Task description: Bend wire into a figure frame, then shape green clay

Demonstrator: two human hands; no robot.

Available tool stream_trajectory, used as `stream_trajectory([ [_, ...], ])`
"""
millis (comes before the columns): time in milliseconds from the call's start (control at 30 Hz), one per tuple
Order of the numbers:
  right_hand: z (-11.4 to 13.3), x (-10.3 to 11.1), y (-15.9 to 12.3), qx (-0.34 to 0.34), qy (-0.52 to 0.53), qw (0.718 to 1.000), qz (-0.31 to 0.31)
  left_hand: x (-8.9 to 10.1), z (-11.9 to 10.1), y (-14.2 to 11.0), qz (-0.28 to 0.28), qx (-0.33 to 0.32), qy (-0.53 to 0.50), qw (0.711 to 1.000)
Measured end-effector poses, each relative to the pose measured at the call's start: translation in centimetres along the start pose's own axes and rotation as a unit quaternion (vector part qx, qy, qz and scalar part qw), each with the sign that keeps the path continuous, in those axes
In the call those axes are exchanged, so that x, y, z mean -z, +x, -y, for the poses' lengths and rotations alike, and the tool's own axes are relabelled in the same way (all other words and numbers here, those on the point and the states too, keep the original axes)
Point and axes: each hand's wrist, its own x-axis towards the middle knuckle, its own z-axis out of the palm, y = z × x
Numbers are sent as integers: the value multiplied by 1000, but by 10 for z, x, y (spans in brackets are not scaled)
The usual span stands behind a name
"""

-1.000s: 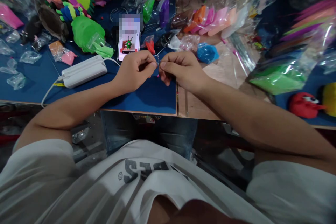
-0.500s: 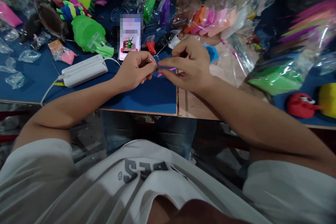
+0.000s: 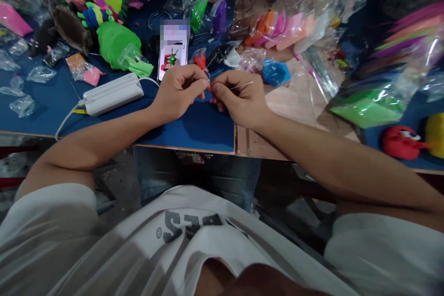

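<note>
Above the blue mat (image 3: 194,127), my left hand (image 3: 173,95) and my right hand (image 3: 244,101) meet fingertip to fingertip. Both are closed in a pinch on a thin, pale wire (image 3: 247,84); one end sticks out across the right fingers. Fine strands also show at the left fingertips, but how they join is too small to tell. A bit of pink (image 3: 212,100) peeks out beneath the fingers. Just beyond my left hand stands a phone (image 3: 176,62) showing a green figure. Red clay in plastic wrap (image 3: 200,61) lies behind the fingertips, and a blue clay packet (image 3: 275,73) is beyond my right hand.
A white power adapter (image 3: 114,95) with a cable lies left of my left hand. Green clay (image 3: 120,44) and several clay figures fill the back left. Wrapped clay pieces (image 3: 277,30) lie at the back right, with a red clay head (image 3: 402,142) near the right edge.
My right hand has turned and lowered, its fingers closing from a looser pinch. The wire now shows across it, and the blue packet has come into fuller view. My left hand stays nearly in place.
</note>
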Motion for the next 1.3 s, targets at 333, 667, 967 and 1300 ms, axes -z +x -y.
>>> stream_trajectory([
  [333,-22,23,19,45,-110,991,-68,3,-4,2,15,41,-24,999],
  [667,-17,28,31,106,-181,978,11,1,-4,0,72,57,-115,989],
  [967,-19,34,30,194,-303,933,32,4,-11,4,54,94,-92,990],
  [1300,0,27,20,26,-19,998,52,5,-1,4,85,124,-114,982],
])
